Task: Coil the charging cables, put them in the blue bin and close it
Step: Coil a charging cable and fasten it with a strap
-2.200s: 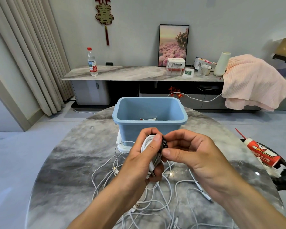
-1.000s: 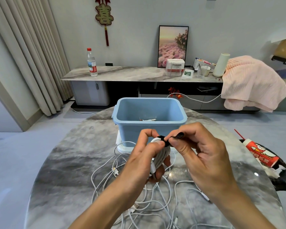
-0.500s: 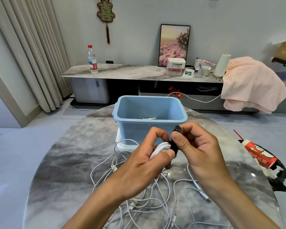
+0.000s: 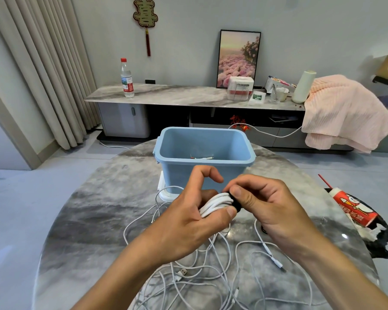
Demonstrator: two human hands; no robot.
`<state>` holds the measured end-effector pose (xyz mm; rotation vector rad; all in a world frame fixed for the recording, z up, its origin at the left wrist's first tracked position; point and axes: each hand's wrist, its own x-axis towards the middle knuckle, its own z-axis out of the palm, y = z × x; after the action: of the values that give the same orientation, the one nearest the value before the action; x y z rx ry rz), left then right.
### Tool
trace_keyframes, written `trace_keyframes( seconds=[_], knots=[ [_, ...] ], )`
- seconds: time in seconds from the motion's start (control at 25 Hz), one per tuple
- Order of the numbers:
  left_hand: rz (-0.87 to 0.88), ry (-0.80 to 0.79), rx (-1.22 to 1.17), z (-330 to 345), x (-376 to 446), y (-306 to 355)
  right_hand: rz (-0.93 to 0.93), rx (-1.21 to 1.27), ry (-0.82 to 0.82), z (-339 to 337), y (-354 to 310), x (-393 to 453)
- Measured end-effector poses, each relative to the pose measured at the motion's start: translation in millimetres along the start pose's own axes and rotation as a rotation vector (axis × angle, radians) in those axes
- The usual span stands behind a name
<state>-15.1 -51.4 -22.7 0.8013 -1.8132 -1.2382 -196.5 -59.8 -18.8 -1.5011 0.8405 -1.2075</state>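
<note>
My left hand (image 4: 188,218) grips a coiled white cable (image 4: 215,203) in front of the open blue bin (image 4: 182,175). Its thumb lies across the coil and its index finger is lifted. My right hand (image 4: 267,204) pinches a black strap (image 4: 235,203) wrapped round the coil's right end. Loose white cables (image 4: 199,271) lie tangled on the round marble table (image 4: 81,231) below both hands. A small item lies at the bin's bottom. A white lid (image 4: 164,193) peeks out under the bin.
A red-and-white carton (image 4: 352,208) on black wrapping lies at the table's right edge. Behind the table stand a long low cabinet (image 4: 177,95) with a bottle (image 4: 127,78), boxes and a pink blanket (image 4: 343,113). A curtain hangs at the left.
The coil has tipped from upright to nearly level and sunk a little. My right hand brought the black strap round the coil's end and now presses it down. My left index finger has lifted.
</note>
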Motion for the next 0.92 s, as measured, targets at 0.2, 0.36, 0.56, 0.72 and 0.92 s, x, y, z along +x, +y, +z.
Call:
trace_keyframes(
  seconds=[0.2,0.36,0.56,0.72,0.92],
  knots=[
    [-0.03,-0.147,-0.161,-4,-3,3,0.003,-0.163,-0.29,-13,-2,-2],
    [-0.102,-0.092,-0.391,6,1,1,0.175,0.176,-0.312,-6,-3,-6],
    [-0.397,0.085,-0.68,11,10,4,0.165,0.046,-0.149,3,2,-2],
    [-0.59,0.248,-0.482,-4,11,0,0.233,0.162,0.157,6,-7,7],
    [-0.59,0.614,-0.407,-20,15,-4,0.337,0.326,0.417,3,-27,80]
  ],
)
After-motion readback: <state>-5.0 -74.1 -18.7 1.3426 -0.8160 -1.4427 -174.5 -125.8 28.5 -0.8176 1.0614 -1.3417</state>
